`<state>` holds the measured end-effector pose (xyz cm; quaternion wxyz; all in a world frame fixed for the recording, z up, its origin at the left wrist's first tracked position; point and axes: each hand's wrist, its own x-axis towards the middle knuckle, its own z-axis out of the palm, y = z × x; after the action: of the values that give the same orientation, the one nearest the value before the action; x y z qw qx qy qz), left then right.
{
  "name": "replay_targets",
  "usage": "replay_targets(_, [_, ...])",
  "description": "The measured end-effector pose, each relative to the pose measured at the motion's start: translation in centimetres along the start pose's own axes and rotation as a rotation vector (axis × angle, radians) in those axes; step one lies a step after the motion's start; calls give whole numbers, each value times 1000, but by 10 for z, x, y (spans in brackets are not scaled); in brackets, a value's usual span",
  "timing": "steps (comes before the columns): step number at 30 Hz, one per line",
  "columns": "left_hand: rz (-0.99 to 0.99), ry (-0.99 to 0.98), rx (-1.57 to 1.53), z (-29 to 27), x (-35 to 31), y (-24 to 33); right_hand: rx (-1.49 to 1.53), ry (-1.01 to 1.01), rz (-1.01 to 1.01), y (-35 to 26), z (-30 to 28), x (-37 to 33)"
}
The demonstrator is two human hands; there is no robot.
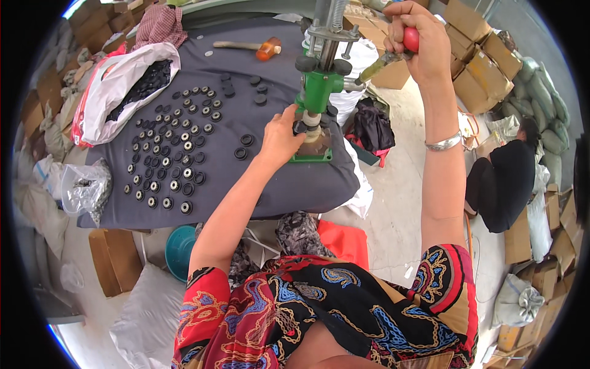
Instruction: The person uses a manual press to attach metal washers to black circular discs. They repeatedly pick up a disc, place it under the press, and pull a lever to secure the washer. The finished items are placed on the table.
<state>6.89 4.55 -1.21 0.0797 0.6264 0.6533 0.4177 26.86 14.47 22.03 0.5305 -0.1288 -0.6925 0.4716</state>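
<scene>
A green hand-operated arbor press (316,92) stands at the right edge of the cloth-covered table. High on the right, my right hand (424,40) is closed around the red ball knob (411,39) of the press lever (376,66). My left hand (281,138) is at the press base, its fingers closed about a small black round part (299,127) beside the ram's lower end. The fingers partly hide that part. To the left of this hand lie many black rings with metal bearing-like centres (175,185), set out in loose rows.
A white sack (114,86) of black parts lies at the left, above a clear bag (89,187) of small pieces. A mallet (264,48) lies at the back. Cardboard boxes (482,74) are piled at right, near a crouching person in black (507,178).
</scene>
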Motion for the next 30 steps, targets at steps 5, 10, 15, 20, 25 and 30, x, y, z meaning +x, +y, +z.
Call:
replay_targets(5, [10, 43, -68, 13, 7, 2, -20, -2, 8, -1, -1, -4])
replay_targets(10, [-58, 61, -188, 24, 7, 2, 40, -42, -37, -6, 8, -33])
replay_targets(15, [-132, 48, -261, 31, 10, -1, -30, 16, -71, -4, 14, -69])
replay_targets(20, [-75, 63, -252, 24, 4, -3, -153, 14, -278, 30, 13, -139])
replay_targets(25, [33, 137, -104, 12, -5, -25, -320, -49, -553, 77, 23, -197])
replay_targets(30, [60, 239, 66, -5, 5, -53, -317, -123, -386, 59, 13, -182])
